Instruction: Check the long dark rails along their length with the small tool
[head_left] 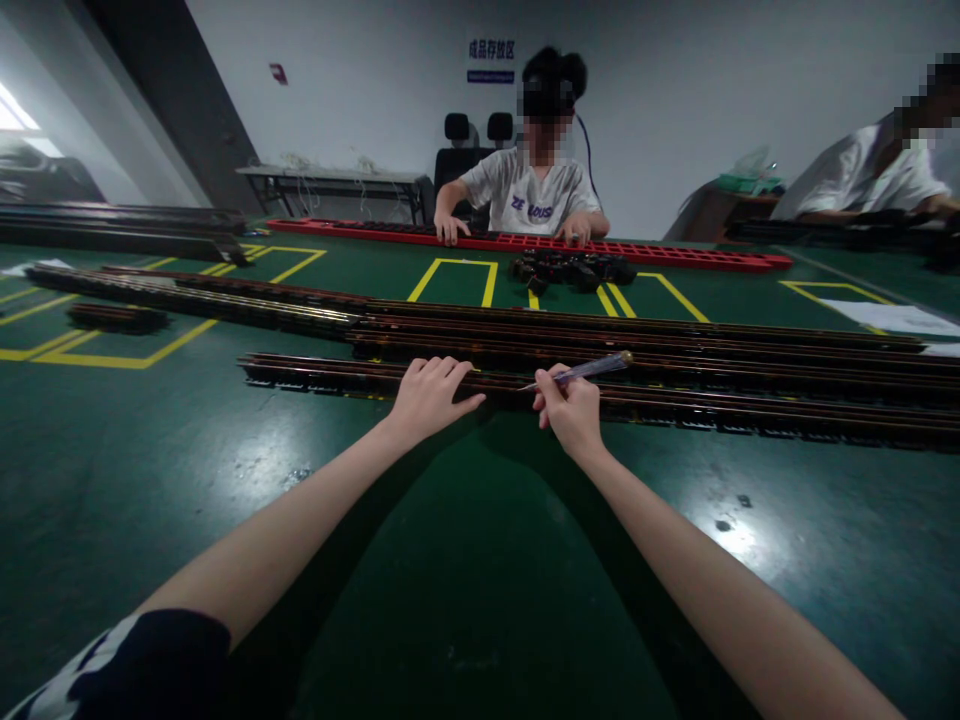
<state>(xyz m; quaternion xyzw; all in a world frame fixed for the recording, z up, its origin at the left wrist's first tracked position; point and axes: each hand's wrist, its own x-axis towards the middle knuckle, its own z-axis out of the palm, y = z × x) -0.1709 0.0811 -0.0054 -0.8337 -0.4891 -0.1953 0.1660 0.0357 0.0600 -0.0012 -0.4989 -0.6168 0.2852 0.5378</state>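
Observation:
My left hand (pixel 429 395) rests on the nearest long dark rail (pixel 750 410), fingers curled over its near edge. My right hand (pixel 571 408) is closed in a pinch on a thin screwdriver (pixel 589 369) with a clear purple handle. Its tip points left at the rail between my two hands. The rail runs across the green table (pixel 465 560) from left to right.
Several more long dark rails (pixel 600 335) lie behind the nearest one. A pile of small black parts (pixel 574 269) sits farther back. Across the table a person has both hands on a long red rail (pixel 675 252). Another person sits at the far right.

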